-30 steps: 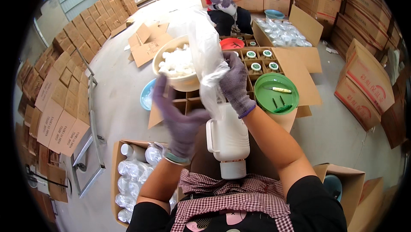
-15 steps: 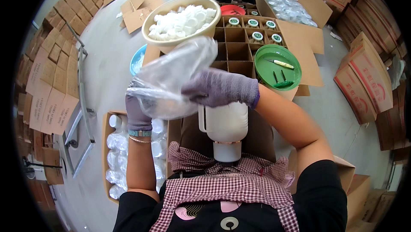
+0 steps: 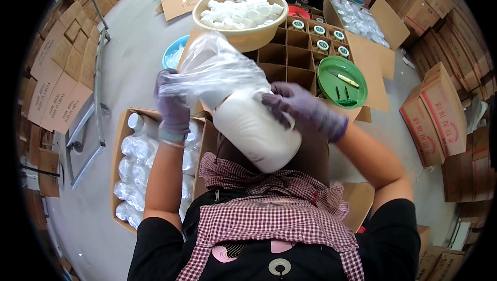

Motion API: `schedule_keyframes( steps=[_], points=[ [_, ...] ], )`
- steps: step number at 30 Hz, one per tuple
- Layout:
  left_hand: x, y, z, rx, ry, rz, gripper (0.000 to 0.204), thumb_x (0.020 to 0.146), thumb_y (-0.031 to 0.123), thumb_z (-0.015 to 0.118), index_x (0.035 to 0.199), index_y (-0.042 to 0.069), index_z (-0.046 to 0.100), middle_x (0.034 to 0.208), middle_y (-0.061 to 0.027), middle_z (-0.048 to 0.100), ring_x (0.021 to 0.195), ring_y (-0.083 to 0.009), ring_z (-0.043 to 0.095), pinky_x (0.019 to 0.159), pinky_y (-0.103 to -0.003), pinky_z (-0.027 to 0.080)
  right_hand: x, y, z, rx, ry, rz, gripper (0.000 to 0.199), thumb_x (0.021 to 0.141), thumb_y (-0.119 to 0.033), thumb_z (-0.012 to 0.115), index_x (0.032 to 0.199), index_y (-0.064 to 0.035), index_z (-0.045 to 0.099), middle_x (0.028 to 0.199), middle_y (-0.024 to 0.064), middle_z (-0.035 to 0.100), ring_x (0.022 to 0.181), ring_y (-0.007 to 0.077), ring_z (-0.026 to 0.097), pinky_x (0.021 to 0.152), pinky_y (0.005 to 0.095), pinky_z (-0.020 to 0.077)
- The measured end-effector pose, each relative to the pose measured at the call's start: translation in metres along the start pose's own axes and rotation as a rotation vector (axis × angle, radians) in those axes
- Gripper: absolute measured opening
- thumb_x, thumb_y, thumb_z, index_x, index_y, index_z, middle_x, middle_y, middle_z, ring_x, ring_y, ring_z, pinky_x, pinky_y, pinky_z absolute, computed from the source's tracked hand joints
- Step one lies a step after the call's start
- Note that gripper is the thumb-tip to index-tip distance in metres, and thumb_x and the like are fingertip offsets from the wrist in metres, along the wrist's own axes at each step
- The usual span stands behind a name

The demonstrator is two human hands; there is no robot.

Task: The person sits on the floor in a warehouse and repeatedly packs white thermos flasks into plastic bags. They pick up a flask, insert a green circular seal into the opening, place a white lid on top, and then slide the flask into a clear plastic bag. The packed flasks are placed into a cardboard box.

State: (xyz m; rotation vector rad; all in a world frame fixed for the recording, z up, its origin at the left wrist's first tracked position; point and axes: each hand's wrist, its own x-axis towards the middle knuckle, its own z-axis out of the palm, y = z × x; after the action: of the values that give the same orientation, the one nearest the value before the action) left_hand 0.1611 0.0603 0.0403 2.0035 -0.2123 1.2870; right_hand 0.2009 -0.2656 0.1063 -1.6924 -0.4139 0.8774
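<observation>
A white tumbler lies tilted above my lap, its wide end toward me and its narrow end inside a clear plastic bag. My left hand, in a grey-purple glove, is closed on the bag's left side. My right hand, gloved alike, curls its fingers at the tumbler's right side, by the bag's edge; its fingertips are partly hidden. To my left, an open carton contains several bagged white tumblers.
A cream basin of white lids stands ahead on a divided carton with several capped bottles. Right of it, a green tray bears a knife and small dark tools. A metal trolley frame and stacked cartons flank me.
The tumbler has gone from upright on my lap to tilted, narrow end inside the bag. My right hand has moved from the bag to the tumbler's right side. The view has shifted slightly.
</observation>
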Motion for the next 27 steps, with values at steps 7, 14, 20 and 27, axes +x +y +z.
schedule_keyframes(
  steps=[7, 14, 20, 27],
  points=[
    [-0.072, -0.060, 0.090, -0.663, 0.070, -0.763, 0.043, 0.095, 0.023, 0.062, 0.129, -0.003, 0.061, 0.102, -0.0008, 0.064, 0.080, -0.0070, 0.056, 0.068, -0.022, 0.048, -0.067, 0.062, 0.017, 0.338, 0.119, -0.073, 0.042, 0.106, -0.044, 0.051, 0.101, -0.0022, 0.059, 0.071, 0.0030, 0.061, 0.060, 0.0106, 0.058, 0.060, 0.0227, 0.0481],
    [-0.083, -0.018, 0.146, -0.779, -0.242, -0.819, 0.039, 0.100, 0.020, 0.058, 0.135, 0.003, 0.055, 0.110, -0.0017, 0.063, 0.089, -0.0116, 0.058, 0.081, -0.026, 0.050, -0.075, 0.080, -0.058, -0.332, 0.189, -0.148, 0.042, 0.100, -0.042, 0.061, 0.114, -0.0029, 0.065, 0.094, 0.0047, 0.070, 0.088, 0.0146, 0.067, 0.078, 0.0304, 0.0546],
    [-0.074, 0.036, 0.151, -0.875, -0.409, -0.777, 0.023, 0.099, 0.019, 0.058, 0.114, 0.001, 0.057, 0.098, -0.0023, 0.064, 0.089, -0.0166, 0.060, 0.083, -0.030, 0.048, 0.021, 0.087, -0.097, -0.790, 0.838, -0.586, 0.054, 0.083, -0.016, 0.076, 0.130, -0.0035, 0.054, 0.095, 0.0122, 0.066, 0.090, 0.0254, 0.064, 0.084, 0.0330, 0.0516],
    [-0.068, 0.081, 0.091, -0.280, -0.413, -0.306, 0.021, 0.087, 0.018, 0.066, 0.096, 0.002, 0.055, 0.097, -0.0130, 0.060, 0.089, -0.0281, 0.060, 0.079, -0.037, 0.049, -0.018, 0.123, -0.077, -0.498, 0.530, -0.592, 0.025, 0.077, -0.007, 0.072, 0.099, -0.0049, 0.060, 0.088, 0.0111, 0.063, 0.085, 0.0297, 0.062, 0.078, 0.0398, 0.0495]
  ],
)
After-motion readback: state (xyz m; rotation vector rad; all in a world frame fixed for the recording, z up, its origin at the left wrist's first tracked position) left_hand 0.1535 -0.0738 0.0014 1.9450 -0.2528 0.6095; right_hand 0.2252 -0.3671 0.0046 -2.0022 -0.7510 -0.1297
